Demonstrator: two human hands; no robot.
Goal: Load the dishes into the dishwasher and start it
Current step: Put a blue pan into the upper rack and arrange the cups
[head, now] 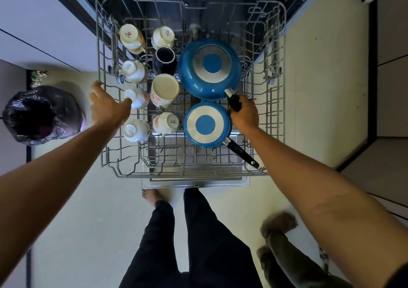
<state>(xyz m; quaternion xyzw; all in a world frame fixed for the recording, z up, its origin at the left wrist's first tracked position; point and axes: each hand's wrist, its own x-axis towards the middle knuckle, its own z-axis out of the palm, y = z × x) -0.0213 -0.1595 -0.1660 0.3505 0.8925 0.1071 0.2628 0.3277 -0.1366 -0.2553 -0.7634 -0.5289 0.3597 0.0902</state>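
The grey wire dishwasher rack (pixel 273 115) is pulled out over the open door (pixel 196 183). Several white cups lie upside down in its left half, with a dark blue mug (pixel 165 58) among them. A large blue pan (pixel 209 67) and a small blue pan (pixel 206 124) sit upside down on the right. My right hand (pixel 244 115) is closed around the large pan's black handle (pixel 234 101). My left hand (pixel 108 105) rests at the rack's left rim, its thumb touching a white cup (pixel 137 98); its fingers are spread and hold nothing.
A black rubbish bag (pixel 42 115) sits on the floor to the left. White cabinet fronts (pixel 39 23) flank the dishwasher on the left. My legs and a second person's feet (pixel 278 226) stand on the pale floor below the door.
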